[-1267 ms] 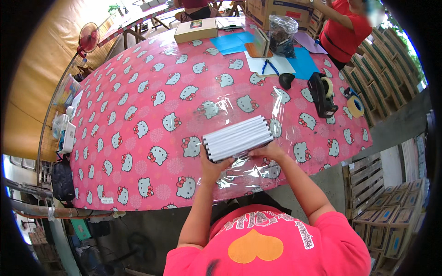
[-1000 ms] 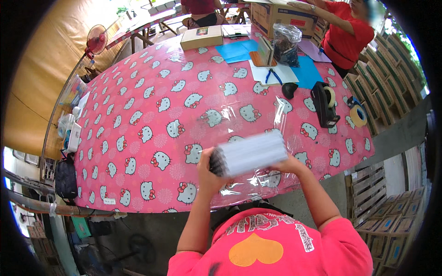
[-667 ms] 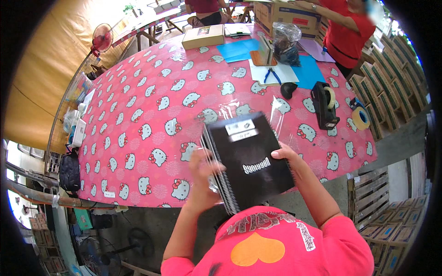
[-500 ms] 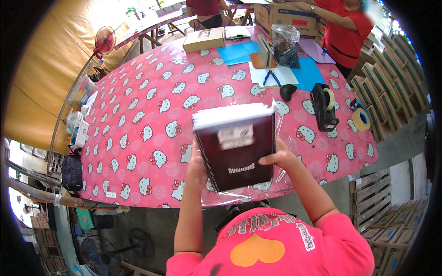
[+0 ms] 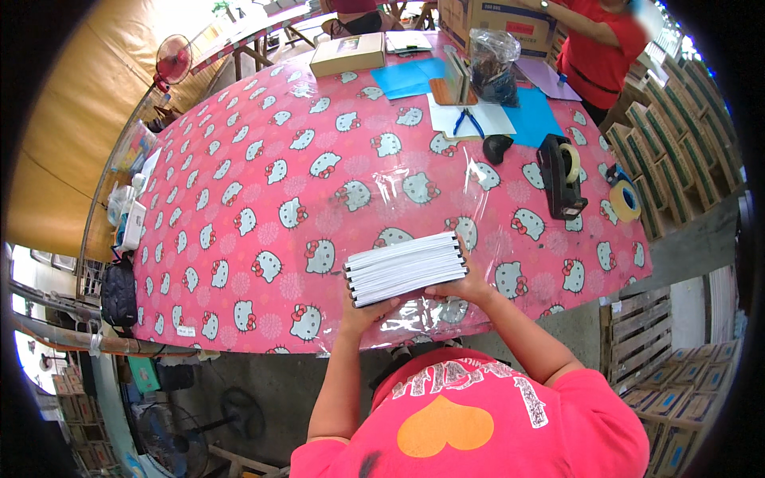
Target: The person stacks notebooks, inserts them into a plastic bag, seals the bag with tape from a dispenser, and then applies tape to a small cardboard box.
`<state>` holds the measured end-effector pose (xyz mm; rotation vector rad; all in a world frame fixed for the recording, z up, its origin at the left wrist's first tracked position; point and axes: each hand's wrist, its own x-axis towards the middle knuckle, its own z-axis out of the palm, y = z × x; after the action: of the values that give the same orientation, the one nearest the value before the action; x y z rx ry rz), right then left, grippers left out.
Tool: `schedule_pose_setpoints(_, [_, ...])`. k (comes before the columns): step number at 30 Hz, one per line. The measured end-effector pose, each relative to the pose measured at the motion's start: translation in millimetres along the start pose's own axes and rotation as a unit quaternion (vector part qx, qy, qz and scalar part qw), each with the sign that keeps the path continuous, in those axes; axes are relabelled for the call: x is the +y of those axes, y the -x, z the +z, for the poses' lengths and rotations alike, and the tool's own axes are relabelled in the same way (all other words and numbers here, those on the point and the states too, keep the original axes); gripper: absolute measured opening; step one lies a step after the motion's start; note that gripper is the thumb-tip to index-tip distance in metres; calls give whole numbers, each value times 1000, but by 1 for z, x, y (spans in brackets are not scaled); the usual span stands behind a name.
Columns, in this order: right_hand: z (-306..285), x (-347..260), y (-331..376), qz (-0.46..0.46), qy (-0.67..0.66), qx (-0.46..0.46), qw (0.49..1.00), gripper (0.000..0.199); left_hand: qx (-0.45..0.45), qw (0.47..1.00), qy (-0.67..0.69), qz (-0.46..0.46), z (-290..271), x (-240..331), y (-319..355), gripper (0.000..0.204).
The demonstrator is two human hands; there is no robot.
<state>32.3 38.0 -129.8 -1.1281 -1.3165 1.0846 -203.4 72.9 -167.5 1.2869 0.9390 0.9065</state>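
Note:
A stack of spiral notebooks (image 5: 406, 268) is held upright, its white page edges facing up and black coil ends showing on both sides. My left hand (image 5: 365, 311) grips its left side, the thumb along the near face. My right hand (image 5: 470, 285) clasps the right side the same way. Under and around the stack, a clear plastic sheet (image 5: 382, 187) lies spread over the pink patterned tablecloth (image 5: 231, 263). The notebooks' covers are mostly hidden from above.
Beyond my right hand are a black tape dispenser (image 5: 560, 179), a tape roll (image 5: 625, 201), a black rounded object (image 5: 497, 148) and blue-handled pliers (image 5: 468, 123). Farther back are a clear bag (image 5: 494, 68), a flat carton (image 5: 348, 54) and a person in red (image 5: 594, 48).
The notebook stack has tipped from showing its dark front cover to showing its page edges, and has come down toward the plastic sheet. Both hands still grip its sides.

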Motion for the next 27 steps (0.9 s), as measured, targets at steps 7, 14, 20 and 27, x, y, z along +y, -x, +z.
schedule_pose_setpoints(7, [0, 11, -7, 69, -28, 1, 997, 85, 92, 993, 36, 61, 17, -13, 5, 57])
schedule_pose_setpoints(14, [-85, 27, -42, 53, 178, 188, 964, 50, 14, 966, 191, -171, 6, 40, -70, 46])
schedule_pose_setpoints(20, [-104, 76, -1, 50, 589, 209, 779, 16, 68, 959, 94, -259, 2, -14, -87, 50])
schedule_pose_setpoints(27, [-132, 59, 11, 121, 332, 293, 889, 17, 62, 945, 94, -306, 7, -1, -86, 52])
